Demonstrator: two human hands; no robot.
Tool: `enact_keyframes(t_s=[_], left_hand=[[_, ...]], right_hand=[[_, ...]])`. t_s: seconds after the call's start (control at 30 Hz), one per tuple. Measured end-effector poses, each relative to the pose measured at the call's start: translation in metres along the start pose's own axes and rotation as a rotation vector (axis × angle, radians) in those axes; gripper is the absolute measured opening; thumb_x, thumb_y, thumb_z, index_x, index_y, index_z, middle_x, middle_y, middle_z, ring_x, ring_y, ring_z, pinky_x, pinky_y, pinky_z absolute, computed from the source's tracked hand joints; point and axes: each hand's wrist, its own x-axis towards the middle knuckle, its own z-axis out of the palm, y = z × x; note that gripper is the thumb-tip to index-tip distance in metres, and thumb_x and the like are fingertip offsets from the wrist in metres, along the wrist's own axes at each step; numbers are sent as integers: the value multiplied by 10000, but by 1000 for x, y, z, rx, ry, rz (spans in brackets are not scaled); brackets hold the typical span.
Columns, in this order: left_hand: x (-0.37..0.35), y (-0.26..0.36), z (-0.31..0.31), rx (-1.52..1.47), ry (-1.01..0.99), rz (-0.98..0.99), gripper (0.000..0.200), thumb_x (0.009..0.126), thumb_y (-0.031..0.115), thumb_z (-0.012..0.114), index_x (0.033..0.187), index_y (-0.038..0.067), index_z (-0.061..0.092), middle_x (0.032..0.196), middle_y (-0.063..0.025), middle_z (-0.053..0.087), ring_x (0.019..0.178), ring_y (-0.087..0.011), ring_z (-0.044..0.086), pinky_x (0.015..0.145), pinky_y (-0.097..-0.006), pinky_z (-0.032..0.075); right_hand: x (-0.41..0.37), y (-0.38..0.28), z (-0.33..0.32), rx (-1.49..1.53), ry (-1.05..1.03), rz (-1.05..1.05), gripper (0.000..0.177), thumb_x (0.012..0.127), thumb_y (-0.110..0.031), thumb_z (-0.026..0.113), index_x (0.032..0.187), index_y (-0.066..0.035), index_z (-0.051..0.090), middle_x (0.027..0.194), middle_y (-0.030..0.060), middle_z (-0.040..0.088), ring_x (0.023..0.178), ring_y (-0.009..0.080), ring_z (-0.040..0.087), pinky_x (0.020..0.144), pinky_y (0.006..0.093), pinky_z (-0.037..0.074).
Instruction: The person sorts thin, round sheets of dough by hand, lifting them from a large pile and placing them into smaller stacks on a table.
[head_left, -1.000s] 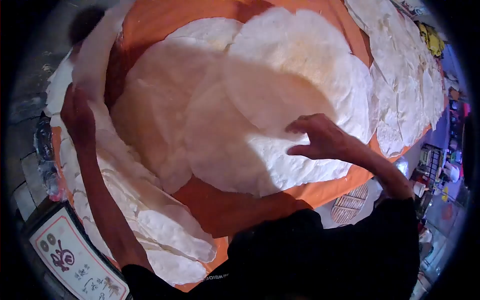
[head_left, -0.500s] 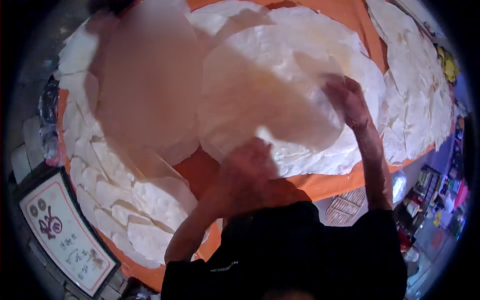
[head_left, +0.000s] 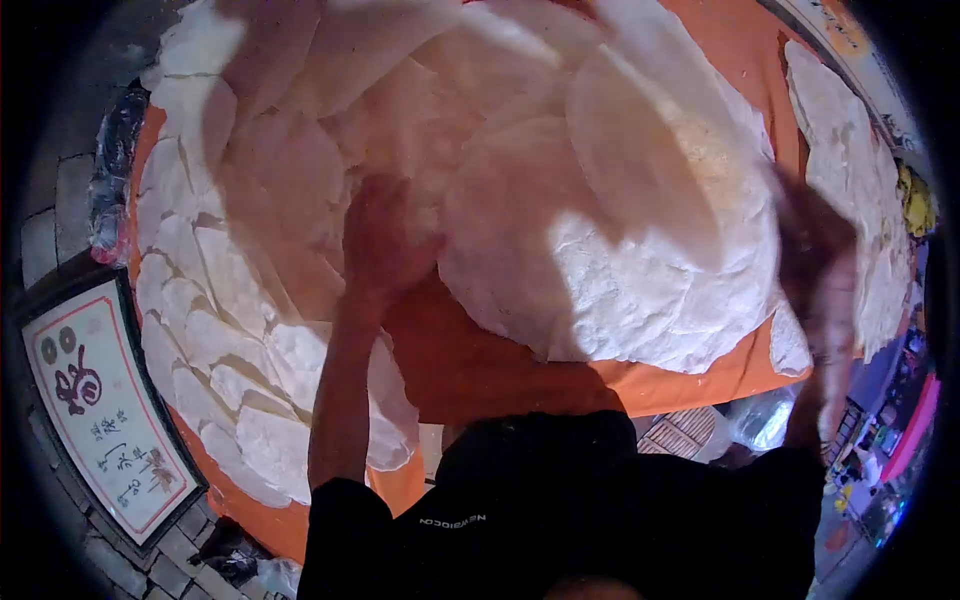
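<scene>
Large, thin, pale sheets overlap on an orange cloth (head_left: 465, 365). My left hand (head_left: 383, 240) is over the shaded sheets left of the middle, its thumb spread away from the fingers. It holds nothing that I can make out. At the right edge of a broad round sheet (head_left: 640, 310) is my right hand (head_left: 820, 240), smeared by motion, so its fingers and any hold are unclear. An oval sheet (head_left: 640, 150) lies over the round one, partly in shadow.
Smaller overlapping pieces (head_left: 230, 350) cover the left side. A framed sign (head_left: 110, 410) stands at the lower left. Long pale sheets (head_left: 850, 180) lie on the far right. Below the cloth's front edge are a slatted woven item (head_left: 677, 432) and clear plastic (head_left: 762, 418).
My left hand has moved forward and left from near my body. My right hand has moved right and slightly down. The large blurred oval at the left no longer shows.
</scene>
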Motion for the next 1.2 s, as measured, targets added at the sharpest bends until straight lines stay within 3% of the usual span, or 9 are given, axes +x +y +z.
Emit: enact_keyframes(t_s=[0.07,0.2,0.27,0.37,0.5,0.7,0.93,1.03,1.2], left_hand=[[-25,10,-3,-16,-5,40,681,734,341,756,1281,0,533,1357,-244,469,1197,-431,490,998,-496,418],[-54,-2,13,-70,36,81,650,739,265,749,1283,-4,517,1336,-264,484,1220,-453,480,1025,-524,399],[-60,-4,13,-102,26,89,595,746,213,736,1258,-9,530,1310,-275,507,1214,-460,490,1024,-534,401],[-54,0,1,-132,0,149,518,755,141,693,1231,-9,555,1288,-280,521,1197,-455,508,1015,-533,408],[-59,-1,-2,-42,-27,220,444,761,132,616,1181,-8,580,1243,-270,529,1160,-439,519,975,-518,424],[-67,-20,9,-33,72,206,366,774,155,596,1106,0,605,1145,-235,573,1068,-422,564,889,-485,479],[-63,-2,-31,-374,317,-169,456,719,128,708,1144,10,593,1142,-169,601,1011,-356,606,857,-438,519],[-52,14,-75,-857,439,-393,475,732,117,704,1179,14,584,1168,-147,601,1024,-312,616,842,-400,534],[-55,51,-92,-732,389,1,535,878,388,650,1208,-23,558,1177,-162,617,1063,-280,616,863,-382,539]], right_hand=[[-3,9,23,-1154,-517,-597,446,816,-80,675,1240,15,573,1081,179,658,993,342,636,893,403,504],[-5,25,76,-1054,-990,-172,549,733,-180,782,1225,-41,584,985,176,659,956,365,624,866,444,486],[13,44,95,-945,-801,-496,557,731,-199,796,1225,-44,591,980,177,665,949,359,629,862,437,487],[67,43,150,-541,-667,-238,429,791,-205,767,1160,-29,638,986,134,693,899,238,679,771,367,527],[145,79,254,-411,-360,-478,459,796,-315,768,1134,-26,654,1028,131,697,906,233,685,818,347,539],[204,111,358,-771,-293,-664,486,753,-475,723,989,-54,676,938,130,694,856,291,677,762,391,532],[109,-44,341,-498,-515,-740,170,900,-135,592,798,1,586,669,147,599,597,276,596,567,416,443],[67,-72,286,86,-611,-365,207,870,-244,678,787,-60,634,706,6,599,649,193,602,599,371,490],[56,-85,169,210,-481,-323,149,846,-154,701,928,-43,645,848,52,630,748,199,627,653,369,523]])
